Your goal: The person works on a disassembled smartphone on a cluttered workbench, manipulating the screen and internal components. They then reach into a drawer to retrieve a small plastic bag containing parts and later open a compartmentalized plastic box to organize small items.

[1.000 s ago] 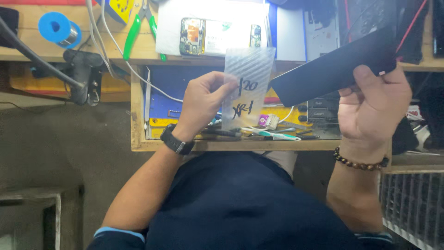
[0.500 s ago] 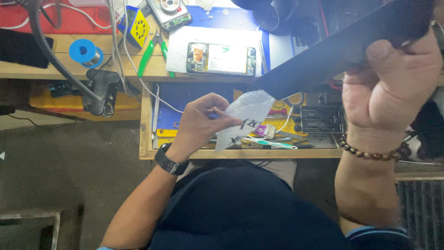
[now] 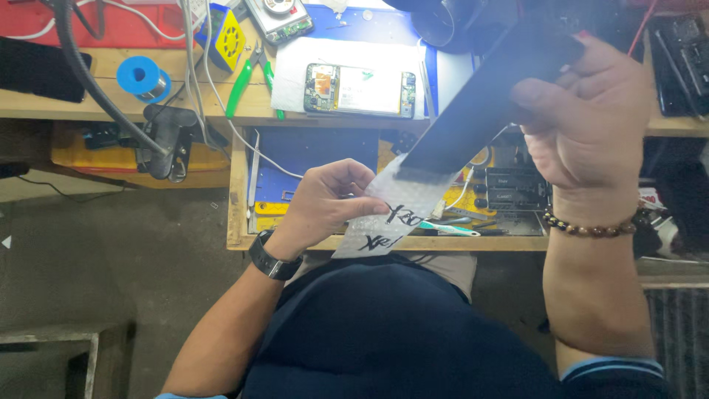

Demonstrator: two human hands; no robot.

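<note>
My right hand grips the upper end of a flat black panel, shaped like a phone screen and held edge-on and tilted. My left hand pinches a clear bubble-wrap sleeve with black handwriting on it. The panel's lower end sits in the mouth of the sleeve. Both are held above an open wooden drawer. A dark watch is on my left wrist, a bead bracelet on my right.
An opened phone lies on a white sheet on the bench. Green-handled pliers, a blue solder spool, a black hose and cables are at left. The drawer holds tools and small parts. Bare floor lies lower left.
The sleeve has tipped from upright to slanted and moved to the panel's lower end. My right hand lifted the panel higher. The view shifted up the bench.
</note>
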